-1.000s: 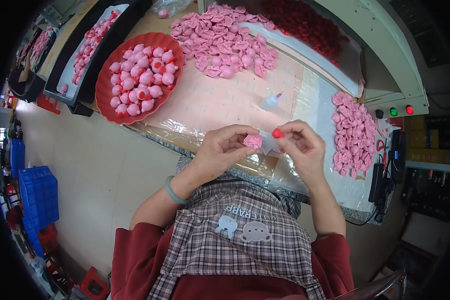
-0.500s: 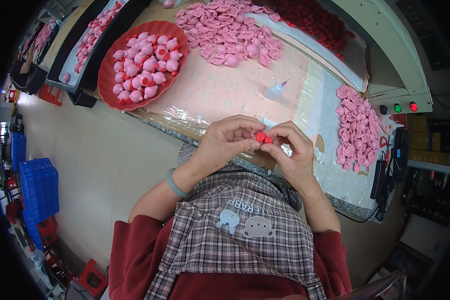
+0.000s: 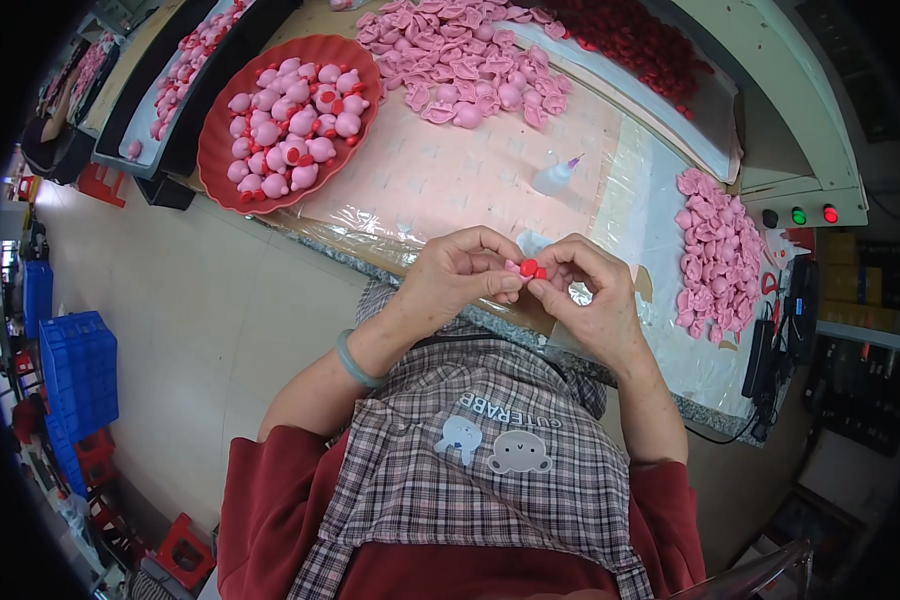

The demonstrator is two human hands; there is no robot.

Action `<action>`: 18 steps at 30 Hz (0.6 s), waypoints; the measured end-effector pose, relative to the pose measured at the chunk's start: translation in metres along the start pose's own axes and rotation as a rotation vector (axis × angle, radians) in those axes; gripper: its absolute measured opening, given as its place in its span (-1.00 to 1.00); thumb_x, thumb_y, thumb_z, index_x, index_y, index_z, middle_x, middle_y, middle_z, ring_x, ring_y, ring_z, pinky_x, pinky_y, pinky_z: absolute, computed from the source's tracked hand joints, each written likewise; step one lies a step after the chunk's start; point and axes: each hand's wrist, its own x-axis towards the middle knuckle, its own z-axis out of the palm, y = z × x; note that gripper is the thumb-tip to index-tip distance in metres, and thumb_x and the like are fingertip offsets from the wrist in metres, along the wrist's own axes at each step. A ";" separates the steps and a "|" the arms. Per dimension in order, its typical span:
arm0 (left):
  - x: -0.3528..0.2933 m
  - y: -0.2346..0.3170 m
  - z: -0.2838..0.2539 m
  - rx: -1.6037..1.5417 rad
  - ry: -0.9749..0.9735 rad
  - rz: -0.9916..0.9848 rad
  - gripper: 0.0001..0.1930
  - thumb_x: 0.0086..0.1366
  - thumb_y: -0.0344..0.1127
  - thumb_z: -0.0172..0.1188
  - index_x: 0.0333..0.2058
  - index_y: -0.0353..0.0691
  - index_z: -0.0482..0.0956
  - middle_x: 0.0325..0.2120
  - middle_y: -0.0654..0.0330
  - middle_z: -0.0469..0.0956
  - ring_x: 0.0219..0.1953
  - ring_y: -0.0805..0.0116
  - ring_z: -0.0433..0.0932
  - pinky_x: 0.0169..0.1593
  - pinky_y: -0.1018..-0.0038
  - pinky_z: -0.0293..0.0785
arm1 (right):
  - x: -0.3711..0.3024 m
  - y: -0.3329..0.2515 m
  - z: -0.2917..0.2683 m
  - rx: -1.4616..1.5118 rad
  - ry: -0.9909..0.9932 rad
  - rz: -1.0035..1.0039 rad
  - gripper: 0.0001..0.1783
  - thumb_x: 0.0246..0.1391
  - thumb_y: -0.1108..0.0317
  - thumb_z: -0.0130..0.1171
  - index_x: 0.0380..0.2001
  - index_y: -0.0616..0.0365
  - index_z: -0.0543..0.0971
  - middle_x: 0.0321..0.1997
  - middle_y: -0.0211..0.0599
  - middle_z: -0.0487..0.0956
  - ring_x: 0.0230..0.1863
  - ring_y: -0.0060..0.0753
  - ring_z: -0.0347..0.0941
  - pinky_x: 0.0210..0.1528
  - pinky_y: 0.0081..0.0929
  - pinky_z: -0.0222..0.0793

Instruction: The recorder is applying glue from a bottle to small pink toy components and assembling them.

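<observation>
Over the table's near edge, my two hands meet around one small pink-and-red piece (image 3: 528, 268). My left hand (image 3: 460, 277) is closed in a pinch on its pink side, and a bracelet circles that wrist. My right hand (image 3: 595, 297) pinches the red part between thumb and forefinger. Fingertips cover much of the piece, so its full shape is hidden. Just beyond my hands a small translucent squeeze bottle (image 3: 553, 179) with a thin needle tip stands on the table. To the left is a red scalloped bowl (image 3: 213, 185) of round pink-and-red pieces (image 3: 292, 122).
Loose pink pieces (image 3: 460, 65) heap at the table's far side; another pink pile (image 3: 718, 262) lies at right. Dark red pieces (image 3: 625, 45) fill a tray beneath a metal housing (image 3: 805, 90) with lit buttons. A black-edged tray (image 3: 177, 105) stands far left, and blue crates (image 3: 78, 370) on the floor.
My fingers have turned the small piece slightly, and its red part now faces up more. Both hands stay close together in nearly the same place.
</observation>
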 end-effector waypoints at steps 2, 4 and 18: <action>0.000 0.001 0.001 -0.017 0.011 -0.046 -0.85 0.25 -0.51 0.25 -0.22 -0.32 0.51 -0.27 0.15 0.58 -0.34 0.50 0.58 -0.26 0.62 0.58 | 0.002 0.006 -0.001 0.191 -0.034 0.014 -0.82 -0.04 0.57 0.28 -0.30 0.28 0.58 -0.34 -0.40 0.52 -0.37 -0.66 0.39 -0.30 -0.66 0.34; 0.000 -0.002 -0.001 -0.045 -0.002 -0.050 -0.87 0.25 -0.50 0.25 -0.24 -0.31 0.51 -0.29 0.16 0.58 -0.34 0.50 0.58 -0.26 0.61 0.58 | 0.003 0.010 -0.001 0.236 -0.056 0.023 -0.83 -0.05 0.59 0.27 -0.31 0.28 0.57 -0.35 -0.40 0.51 -0.39 -0.67 0.38 -0.32 -0.67 0.32; 0.000 -0.001 -0.003 -0.013 0.022 0.066 -0.87 0.23 -0.58 0.22 -0.25 -0.35 0.49 -0.26 0.10 0.55 -0.31 0.42 0.61 -0.25 0.55 0.63 | 0.008 0.005 0.002 0.044 -0.061 -0.062 -0.79 -0.05 0.52 0.33 -0.29 0.27 0.58 -0.31 -0.38 0.52 -0.39 -0.64 0.38 -0.33 -0.64 0.32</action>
